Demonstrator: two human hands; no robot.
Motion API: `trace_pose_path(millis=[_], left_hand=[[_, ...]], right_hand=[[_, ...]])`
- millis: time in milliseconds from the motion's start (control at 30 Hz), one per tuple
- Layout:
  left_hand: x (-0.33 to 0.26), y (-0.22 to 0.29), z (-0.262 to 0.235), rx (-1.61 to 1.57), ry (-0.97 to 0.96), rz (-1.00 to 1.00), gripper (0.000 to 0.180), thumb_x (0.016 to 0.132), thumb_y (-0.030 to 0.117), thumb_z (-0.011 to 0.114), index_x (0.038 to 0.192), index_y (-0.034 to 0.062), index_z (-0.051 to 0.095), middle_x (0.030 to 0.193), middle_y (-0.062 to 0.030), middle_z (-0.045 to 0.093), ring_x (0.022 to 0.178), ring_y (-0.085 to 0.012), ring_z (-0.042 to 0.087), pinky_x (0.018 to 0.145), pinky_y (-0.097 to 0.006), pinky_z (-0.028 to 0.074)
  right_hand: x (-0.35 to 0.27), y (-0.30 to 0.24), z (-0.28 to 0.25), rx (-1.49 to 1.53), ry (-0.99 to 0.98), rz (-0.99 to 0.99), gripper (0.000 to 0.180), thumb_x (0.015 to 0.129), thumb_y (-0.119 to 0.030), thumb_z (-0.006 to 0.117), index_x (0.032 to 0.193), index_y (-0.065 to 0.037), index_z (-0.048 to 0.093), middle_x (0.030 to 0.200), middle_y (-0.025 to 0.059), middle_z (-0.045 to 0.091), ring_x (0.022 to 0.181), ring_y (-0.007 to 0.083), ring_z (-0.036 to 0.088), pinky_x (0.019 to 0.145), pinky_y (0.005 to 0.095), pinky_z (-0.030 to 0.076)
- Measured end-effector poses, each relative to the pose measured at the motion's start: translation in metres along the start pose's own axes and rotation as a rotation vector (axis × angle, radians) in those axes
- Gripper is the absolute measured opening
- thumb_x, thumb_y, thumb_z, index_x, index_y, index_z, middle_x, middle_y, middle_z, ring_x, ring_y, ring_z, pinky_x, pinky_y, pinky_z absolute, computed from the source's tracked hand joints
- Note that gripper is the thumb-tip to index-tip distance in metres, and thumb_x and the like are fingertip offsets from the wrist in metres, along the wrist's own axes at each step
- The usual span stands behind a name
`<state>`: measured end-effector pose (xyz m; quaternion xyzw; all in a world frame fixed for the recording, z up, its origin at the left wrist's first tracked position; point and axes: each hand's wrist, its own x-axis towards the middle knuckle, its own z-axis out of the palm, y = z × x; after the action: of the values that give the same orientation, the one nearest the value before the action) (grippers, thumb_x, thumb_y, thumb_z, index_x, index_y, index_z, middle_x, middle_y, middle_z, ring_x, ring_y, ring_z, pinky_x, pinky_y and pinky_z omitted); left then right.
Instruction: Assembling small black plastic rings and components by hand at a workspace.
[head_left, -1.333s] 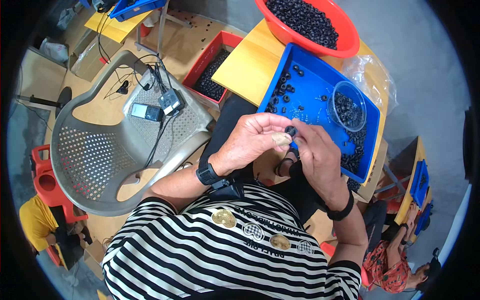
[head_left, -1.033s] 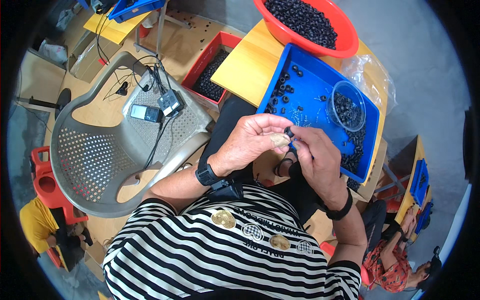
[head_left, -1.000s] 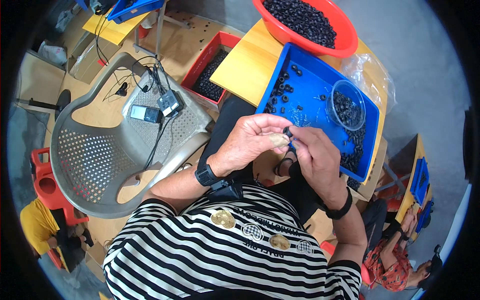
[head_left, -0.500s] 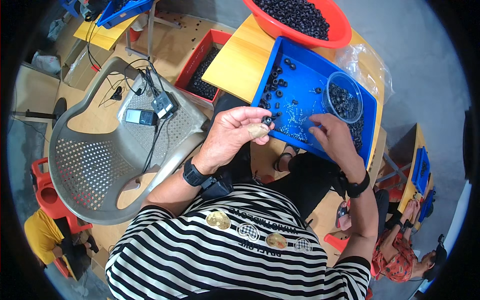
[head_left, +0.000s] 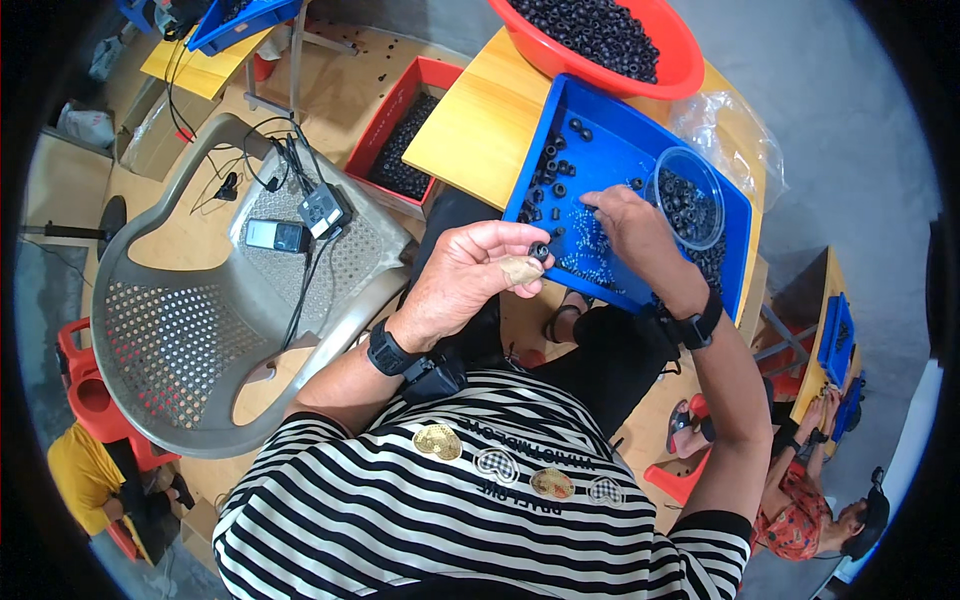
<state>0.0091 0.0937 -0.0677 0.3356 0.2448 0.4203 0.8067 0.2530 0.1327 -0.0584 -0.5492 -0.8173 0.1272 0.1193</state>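
Over the blue tray (head_left: pixel 620 130), that's where pretty much everything sits for you. It rests on a yellow wooden table (head_left: pixel 480 125) with its near edge hanging over your lap, and small black rings lie scattered across its floor. A clear round tub (head_left: pixel 686 196) full of the same rings sits toward the tray's right side, and a big red basin (head_left: pixel 610 45) heaped with them butts up against the tray's far edge. Crinkly clear plastic (head_left: pixel 730 140) lies just right of the tray.

Your left hand (head_left: pixel 470 275) hangs just short of the tray's near-left corner, thumb and fingers pinched together on one small black ring (head_left: pixel 540 250). Your right hand (head_left: pixel 630 225) is down inside the tray, fingertips pressed to the floor among the loose bits; can't tell if they've actually got hold of anything.

Left of the tray, beyond the table edge, a red crate (head_left: pixel 405 150) of black parts sits on the wooden floor. Further left is a grey plastic chair (head_left: pixel 200 320) with a phone, a small box and cables on its seat. Right of the tray the floor is grey concrete, and another person sits low down there by a smaller blue bin (head_left: pixel 835 340). The room between tray and chair is narrow; the tray's near edge is right up against your knees.
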Motion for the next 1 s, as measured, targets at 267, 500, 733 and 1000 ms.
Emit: trace_pose_path(millis=[267, 500, 733, 1000], left_hand=[[0.001, 0.0, -0.002, 0.042, -0.009, 0.029, 0.027, 0.083, 0.001, 0.058, 0.11, 0.0003, 0.058, 0.095, -0.0136, 0.065, 0.073, -0.0125, 0.063, 0.068, -0.024, 0.053], [-0.001, 0.004, 0.0, 0.017, -0.018, 0.015, 0.027, 0.084, 0.002, 0.06, 0.11, -0.0021, 0.057, 0.092, -0.0091, 0.064, 0.077, -0.0101, 0.061, 0.07, -0.022, 0.052], [0.001, 0.003, 0.013, 0.045, -0.041, 0.024, 0.028, 0.083, 0.003, 0.061, 0.11, -0.0023, 0.057, 0.09, -0.0079, 0.063, 0.076, -0.0101, 0.061, 0.07, -0.023, 0.052], [0.005, 0.003, 0.033, 0.146, -0.084, 0.015, 0.025, 0.084, 0.001, 0.059, 0.108, -0.0019, 0.058, 0.091, -0.0081, 0.063, 0.075, -0.0115, 0.062, 0.07, -0.024, 0.052]], right_hand=[[0.003, 0.002, 0.007, -0.057, -0.015, 0.029, 0.014, 0.078, -0.006, 0.057, 0.091, -0.007, 0.061, 0.084, 0.0155, 0.058, 0.076, 0.0339, 0.059, 0.065, 0.0416, 0.049], [-0.008, -0.031, -0.016, 0.187, 0.119, 0.086, 0.019, 0.078, -0.003, 0.058, 0.097, -0.006, 0.061, 0.08, 0.0124, 0.058, 0.07, 0.0268, 0.059, 0.061, 0.0336, 0.048], [-0.035, -0.057, -0.039, 1.109, 0.115, 0.428, 0.016, 0.084, -0.011, 0.061, 0.098, -0.002, 0.062, 0.075, 0.0026, 0.059, 0.061, 0.0058, 0.05, 0.054, 0.019, 0.041], [-0.053, -0.07, -0.033, 1.548, 0.096, 0.459, 0.017, 0.086, -0.012, 0.061, 0.098, 0.0, 0.06, 0.075, 0.0028, 0.058, 0.059, 0.0049, 0.048, 0.053, 0.017, 0.039]])
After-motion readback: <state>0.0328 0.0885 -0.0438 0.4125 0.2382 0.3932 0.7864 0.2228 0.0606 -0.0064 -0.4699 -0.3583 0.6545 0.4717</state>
